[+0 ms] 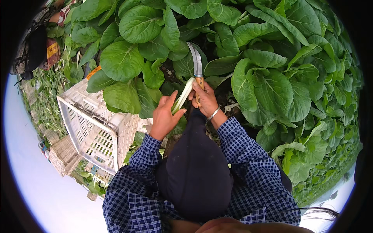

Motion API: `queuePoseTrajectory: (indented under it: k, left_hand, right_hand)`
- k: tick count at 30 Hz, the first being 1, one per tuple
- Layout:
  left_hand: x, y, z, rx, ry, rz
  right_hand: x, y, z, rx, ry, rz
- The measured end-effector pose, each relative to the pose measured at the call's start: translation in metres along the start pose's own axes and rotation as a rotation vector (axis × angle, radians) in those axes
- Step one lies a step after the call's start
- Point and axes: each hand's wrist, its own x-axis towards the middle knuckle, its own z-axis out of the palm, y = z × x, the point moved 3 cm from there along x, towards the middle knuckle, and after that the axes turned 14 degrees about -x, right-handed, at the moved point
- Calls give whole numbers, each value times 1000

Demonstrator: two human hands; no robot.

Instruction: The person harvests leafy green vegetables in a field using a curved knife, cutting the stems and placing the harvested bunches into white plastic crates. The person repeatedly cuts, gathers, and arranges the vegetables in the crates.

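My right hand [206,99] grips the wooden handle of a curved harvesting knife [197,62], its steel blade pointing away from me among the leaves. Beside the handle, the pale stalks of a leafy green vegetable [184,94] slant down to the left, their upper end at the fingers of my right hand. My left hand [166,115] is at the lower end of these stalks, thumb and fingers spread around them; whether it grips them firmly is hard to tell. Broad-leaved green plants [262,84] grow around both hands.
A white plastic crate [116,139] lies tilted at my left, with more crates [64,154] beyond it. Another person [36,43], partly seen, is at the upper left beside a red and yellow bag [53,52]. Dense leafy rows [329,116] stretch along the right.
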Motion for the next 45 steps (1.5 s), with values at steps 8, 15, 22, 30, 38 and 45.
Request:
queuePoseTrajectory:
  k: [8,15,22,30,38,45]
  left_hand:
    - [24,3,18,260,-236,-70]
    - [83,0,13,1034,-186,402]
    - [107,-30,-21,1295,-272,134]
    - [93,-47,-36,1218,-172,31]
    - [87,-64,-41,1145,-150,6]
    - [86,-67,-42,1121,-148,11]
  right_hand:
    - [-20,-5,-17,-326,61,-96]
    - [-31,4,-36,-720,320,-438]
    - [-17,2,-16,-904,231,-440]
    - [22,3,16,-1266,132,-354]
    - [79,-4,30,-1411,118,-402]
    - [100,-7,21,-1453,33,-378]
